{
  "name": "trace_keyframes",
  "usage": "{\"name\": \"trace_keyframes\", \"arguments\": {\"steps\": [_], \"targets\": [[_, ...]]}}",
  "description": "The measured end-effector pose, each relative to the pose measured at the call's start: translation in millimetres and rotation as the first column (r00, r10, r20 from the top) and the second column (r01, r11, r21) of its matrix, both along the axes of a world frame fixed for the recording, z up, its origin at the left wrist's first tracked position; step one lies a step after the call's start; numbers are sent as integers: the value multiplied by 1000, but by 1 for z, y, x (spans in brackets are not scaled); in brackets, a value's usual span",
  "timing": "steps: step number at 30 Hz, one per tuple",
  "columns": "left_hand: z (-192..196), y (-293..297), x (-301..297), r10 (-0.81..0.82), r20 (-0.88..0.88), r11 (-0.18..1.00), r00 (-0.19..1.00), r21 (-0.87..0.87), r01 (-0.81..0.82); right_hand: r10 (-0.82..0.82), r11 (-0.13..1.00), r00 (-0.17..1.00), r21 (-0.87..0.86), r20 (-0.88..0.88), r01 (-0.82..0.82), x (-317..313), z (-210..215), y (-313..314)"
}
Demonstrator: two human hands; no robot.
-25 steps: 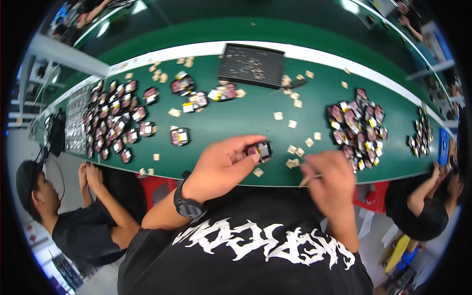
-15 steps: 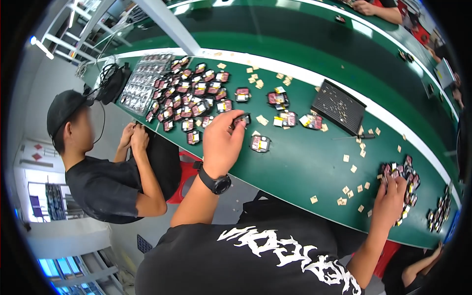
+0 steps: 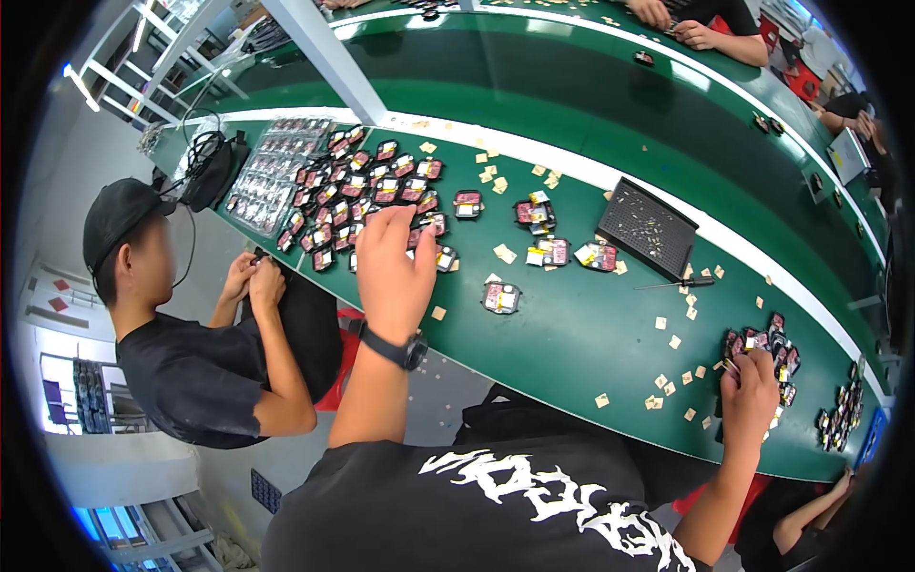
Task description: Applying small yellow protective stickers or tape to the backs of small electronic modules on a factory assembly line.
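A crowd of small black-cased electronic modules (image 3: 386, 191) with reddish faces and white and yellow labels covers the left of the green table. Over its near right edge is my left hand (image 3: 393, 276), thumb and fingers apart; one module (image 3: 444, 257) lies beside the thumb. A single module (image 3: 501, 297) sits to the right of that hand. At the far right my right hand (image 3: 753, 393) is closed at the edge of a smaller heap of modules (image 3: 786, 357). A dark module edge (image 3: 717, 393) shows beside its fingers, partly hidden by them.
Clear plastic trays (image 3: 272, 172) lie at the far left by a seated co-worker (image 3: 191, 353). A black ridged tray (image 3: 648, 229) of small parts and a screwdriver (image 3: 701, 282) lie near the back rail. Small tan squares (image 3: 601, 400) are scattered on the table.
My left hand has moved left, away from the module it held, which now lies by the pile. My right hand has drawn slightly back from the right heap, its fingers closed on a module.
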State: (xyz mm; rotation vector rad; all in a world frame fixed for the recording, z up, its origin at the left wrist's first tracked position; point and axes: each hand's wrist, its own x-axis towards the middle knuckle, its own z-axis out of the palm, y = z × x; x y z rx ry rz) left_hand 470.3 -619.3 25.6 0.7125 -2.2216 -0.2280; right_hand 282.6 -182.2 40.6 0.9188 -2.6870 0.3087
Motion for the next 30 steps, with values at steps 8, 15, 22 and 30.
{"name": "trace_keyframes", "arguments": {"steps": [8,15,22,30], "targets": [[88,138,-42,-47,-931,-865,-363,-144,481,223,947,975,-235,-14,-220,10,-5,-9],[162,286,-38,-725,-570,68,387,499,864,296,918,955,-273,-17,-289,29,-2,-18],[137,224,-88,-519,-850,-486,-89,207,849,308,913,951,-292,38,-284,46,5,-11],[59,171,-98,-776,-487,1,401,635,773,314,914,940,-226,-135,-338,53,21,1]]}}
